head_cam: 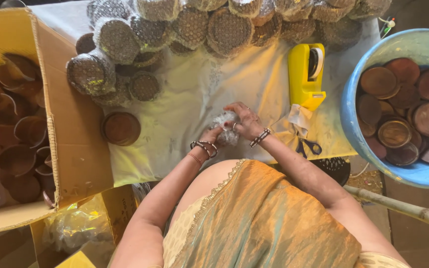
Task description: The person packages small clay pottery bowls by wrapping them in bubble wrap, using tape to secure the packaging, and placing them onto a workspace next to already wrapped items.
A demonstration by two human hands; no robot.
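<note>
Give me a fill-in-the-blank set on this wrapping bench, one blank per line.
1. Both hands, left hand and right hand, hold a small item wrapped in ____ wrap.
2. The tape dispenser is ____ in colour.
3. The brown round lids at the right lie in a ____ tub.
4. The scissors have ____ handles.

Missing words: bubble; yellow; blue; blue

Gold-teal sari, bangles both wrists

Both arms bent inward, left hand (213, 135) and right hand (244, 120) meeting, fingers curled.
</note>
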